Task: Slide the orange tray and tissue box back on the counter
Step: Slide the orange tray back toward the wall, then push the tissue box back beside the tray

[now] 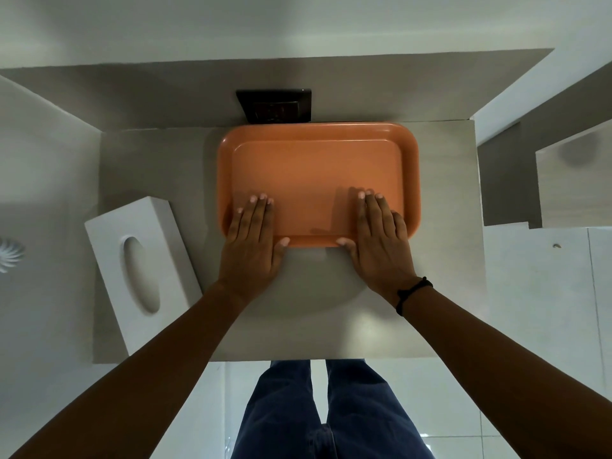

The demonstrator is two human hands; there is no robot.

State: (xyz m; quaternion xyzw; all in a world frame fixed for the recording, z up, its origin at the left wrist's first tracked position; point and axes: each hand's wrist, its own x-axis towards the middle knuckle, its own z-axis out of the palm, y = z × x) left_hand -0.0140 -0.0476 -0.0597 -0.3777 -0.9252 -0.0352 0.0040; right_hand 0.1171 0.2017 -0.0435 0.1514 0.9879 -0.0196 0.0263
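The orange tray (318,154) lies flat on the grey counter (159,167), its far rim close against the back wall and just below a dark switch plate (275,106). Both hands rest on its near end, palms down. The left hand (253,246) has its fingers (260,210) stretched out flat and close together on the tray floor by the near left corner, with the thumb reaching along the near rim; the right hand (379,240) mirrors it by the near right corner, fingers straight and spread only a little, thumb likewise laid against the near rim. Neither hand is closed around anything (they press flat on the tray rather than gripping it). Between the two thumbs a stretch of the near rim shows bare. Beyond the fingertips the tray floor is plain orange up to the far rim. Left of the left hand, apart from the tray, the white tissue box (142,270) lies on the counter at a slant, its oval slot facing up and its near end at the counter's front edge. A dark band (412,293) circles the right wrist. Below the counter edge, legs in blue trousers (328,412) stand on a pale tiled floor (530,279).
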